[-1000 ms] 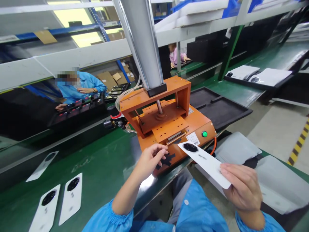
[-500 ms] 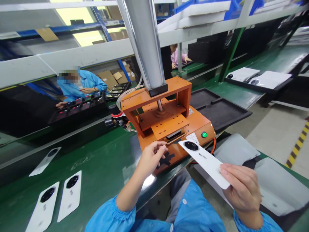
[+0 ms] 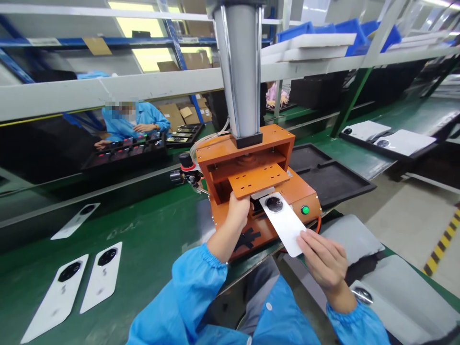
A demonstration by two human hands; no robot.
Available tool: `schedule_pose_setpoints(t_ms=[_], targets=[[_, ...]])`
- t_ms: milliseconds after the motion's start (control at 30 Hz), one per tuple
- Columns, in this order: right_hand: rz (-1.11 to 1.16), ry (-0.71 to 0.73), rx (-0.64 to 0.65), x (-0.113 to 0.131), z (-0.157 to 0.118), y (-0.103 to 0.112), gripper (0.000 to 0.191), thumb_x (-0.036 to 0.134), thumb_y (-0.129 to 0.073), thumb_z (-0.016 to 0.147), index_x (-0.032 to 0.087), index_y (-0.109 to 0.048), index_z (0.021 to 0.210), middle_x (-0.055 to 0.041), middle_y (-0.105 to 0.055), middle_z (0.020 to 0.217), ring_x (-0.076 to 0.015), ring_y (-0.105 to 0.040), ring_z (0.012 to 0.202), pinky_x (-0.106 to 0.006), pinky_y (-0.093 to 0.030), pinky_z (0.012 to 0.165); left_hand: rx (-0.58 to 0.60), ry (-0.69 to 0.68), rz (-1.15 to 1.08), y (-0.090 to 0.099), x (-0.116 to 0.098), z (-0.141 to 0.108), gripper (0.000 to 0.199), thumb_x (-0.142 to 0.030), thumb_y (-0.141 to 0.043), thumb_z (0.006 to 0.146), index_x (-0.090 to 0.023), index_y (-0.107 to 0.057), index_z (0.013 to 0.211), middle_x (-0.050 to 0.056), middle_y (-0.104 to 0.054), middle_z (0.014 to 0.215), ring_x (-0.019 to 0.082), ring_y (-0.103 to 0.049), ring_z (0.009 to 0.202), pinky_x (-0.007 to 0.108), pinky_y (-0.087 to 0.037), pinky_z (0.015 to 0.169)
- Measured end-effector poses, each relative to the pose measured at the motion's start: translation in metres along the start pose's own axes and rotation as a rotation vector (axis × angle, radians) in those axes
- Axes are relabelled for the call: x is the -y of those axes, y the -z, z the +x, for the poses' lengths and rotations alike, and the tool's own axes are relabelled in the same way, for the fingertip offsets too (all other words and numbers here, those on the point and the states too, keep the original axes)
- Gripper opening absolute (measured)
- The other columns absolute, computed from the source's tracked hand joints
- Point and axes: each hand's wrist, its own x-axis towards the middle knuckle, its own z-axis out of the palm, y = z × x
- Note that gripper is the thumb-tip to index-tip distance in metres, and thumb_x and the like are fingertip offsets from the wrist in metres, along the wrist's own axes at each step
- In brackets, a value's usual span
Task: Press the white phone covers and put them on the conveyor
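My right hand (image 3: 325, 258) grips the lower end of a white phone back cover (image 3: 287, 230) between thumb and fingers. Its round black camera ring points toward the orange press (image 3: 247, 143), and the cover is tilted in front of the press opening. My left hand (image 3: 240, 209) reaches under the press's upper plate (image 3: 257, 181); that plate hides its fingers. Beside the left fingers, a pale edge of something (image 3: 262, 193) shows under the plate, too covered to name.
Several white phone back covers, including one cover (image 3: 102, 278), lie on the green bench (image 3: 151, 249) at left. Grey sheets (image 3: 406, 297) lie at right, a black tray (image 3: 334, 179) behind the press. A person in blue (image 3: 134, 120) works across the bench.
The press's upper plate has risen. My left hand has moved forward under it. My right hand has brought the phone back cover left, closer to the press opening.
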Motion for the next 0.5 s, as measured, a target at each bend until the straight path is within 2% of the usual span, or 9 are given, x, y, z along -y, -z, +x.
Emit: schedule_pose_setpoints(t_ms=[67, 133, 233, 367, 500], targets=[[0.026, 0.008, 0.015, -0.002, 0.002, -0.012, 0.041, 0.005, -0.062, 0.094, 0.024, -0.069, 0.131, -0.005, -0.079, 0.116, -0.0207, -0.074, 0.11, -0.032, -0.05, 0.089, -0.033, -0.048, -0.018, -0.005, 0.0, 0.011, 0.023, -0.034, -0.075, 0.075, -0.016, -0.064, 0.083, 0.004, -0.069, 0.072, 0.014, -0.062, 0.06, 0.021, -0.044, 0.049], [0.032, 0.006, 0.016, -0.005, 0.005, -0.022, 0.044, 0.004, -0.062, 0.093, 0.024, -0.068, 0.131, -0.0051, -0.078, 0.118, -0.0215, -0.074, 0.112, -0.033, -0.049, 0.09, -0.045, -0.097, -0.039, -0.008, -0.003, 0.018, 0.022, -0.032, -0.077, 0.074, -0.016, -0.067, 0.084, 0.006, -0.074, 0.083, 0.018, -0.068, 0.076, 0.025, -0.053, 0.063], [0.027, 0.013, -0.027, -0.011, 0.014, -0.035, 0.046, 0.002, -0.064, 0.09, 0.025, -0.069, 0.13, -0.0043, -0.079, 0.117, -0.0215, -0.074, 0.111, -0.033, -0.049, 0.09, -0.033, -0.14, -0.063, -0.008, -0.011, 0.023, 0.026, -0.027, -0.081, 0.07, -0.015, -0.07, 0.09, 0.009, -0.078, 0.102, 0.022, -0.07, 0.096, 0.029, -0.057, 0.079], [0.01, 0.038, -0.051, -0.021, 0.034, -0.056, 0.043, 0.004, -0.066, 0.09, 0.026, -0.069, 0.127, -0.0034, -0.079, 0.115, -0.0206, -0.074, 0.11, -0.033, -0.048, 0.09, -0.005, -0.124, -0.079, -0.007, -0.02, 0.022, 0.026, -0.023, -0.08, 0.07, -0.013, -0.072, 0.093, 0.01, -0.078, 0.107, 0.023, -0.07, 0.099, 0.03, -0.057, 0.08], [0.004, 0.075, -0.049, -0.03, 0.049, -0.075, 0.04, 0.007, -0.064, 0.092, 0.025, -0.07, 0.127, -0.004, -0.079, 0.116, -0.0197, -0.073, 0.112, -0.032, -0.047, 0.09, -0.039, -0.04, -0.055, -0.009, -0.026, 0.023, 0.017, -0.019, -0.075, 0.072, -0.013, -0.07, 0.088, 0.008, -0.077, 0.095, 0.018, -0.069, 0.084, 0.025, -0.053, 0.068]])
